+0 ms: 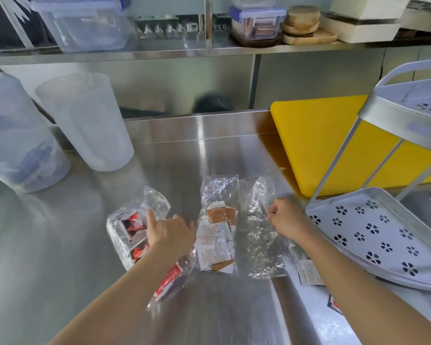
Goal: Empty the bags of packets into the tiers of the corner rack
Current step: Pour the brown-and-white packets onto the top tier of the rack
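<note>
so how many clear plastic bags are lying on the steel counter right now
3, side by side: the bag of red packets under the left hand, the bag of brown and white packets in the middle, and the empty-looking bag by the right hand. More may be hidden under the forearm.

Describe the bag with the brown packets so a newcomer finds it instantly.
On the steel counter, look between the left hand and right hand. The middle bag holds brown and white packets; the left bag holds red-black ones, and the right bag looks empty.
</note>
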### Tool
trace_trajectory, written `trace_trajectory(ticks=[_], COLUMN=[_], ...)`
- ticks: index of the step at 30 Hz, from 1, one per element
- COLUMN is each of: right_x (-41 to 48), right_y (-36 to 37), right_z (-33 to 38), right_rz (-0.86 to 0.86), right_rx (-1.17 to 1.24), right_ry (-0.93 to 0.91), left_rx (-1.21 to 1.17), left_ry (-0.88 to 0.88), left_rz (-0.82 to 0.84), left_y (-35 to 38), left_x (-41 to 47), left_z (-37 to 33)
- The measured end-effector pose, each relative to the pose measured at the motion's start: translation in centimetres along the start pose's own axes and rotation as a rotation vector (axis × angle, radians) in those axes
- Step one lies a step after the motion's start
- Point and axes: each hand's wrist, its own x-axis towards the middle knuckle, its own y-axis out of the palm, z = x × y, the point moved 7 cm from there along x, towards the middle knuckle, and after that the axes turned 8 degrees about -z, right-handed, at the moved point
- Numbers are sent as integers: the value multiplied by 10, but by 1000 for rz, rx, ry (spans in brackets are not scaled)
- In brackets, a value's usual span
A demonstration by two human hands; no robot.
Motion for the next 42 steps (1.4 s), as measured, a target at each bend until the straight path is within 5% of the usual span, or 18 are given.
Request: trace_trajectory(ticks=[4, 7, 11, 17, 27, 31, 36, 38, 42], right_x=[-6, -9, -12, -14, -11, -9, -1, 2, 6], right_y=[-1, -3, -4, -4, 1, -10, -38, -43, -46], right_z=[3, 4, 5, 8, -1, 0, -5, -9, -16], right_rz=[65, 91, 105, 113, 131, 105, 114, 128, 97], right_rx=[14, 27, 24, 30, 96, 165, 268, 298, 349], right_ry=[-2, -21, -46, -91, -66, -47, 5, 30, 91], left_rx=[146, -62, -291, -463, -252, -696, -1292, -1124, -262], left_ry=[100, 285, 348, 159, -67, -145, -443, -395, -20], left_rz=[-84, -261, -257, -37, 77, 116, 138, 15, -188], left_y=[-16, -30, -20, 7, 27, 7, 22, 24, 7], left_x=[2, -12, -26, -29, -24, -10, 3, 4, -5], left_z=[-17, -55, -92, -112, -76, -59, -5, 12, 10])
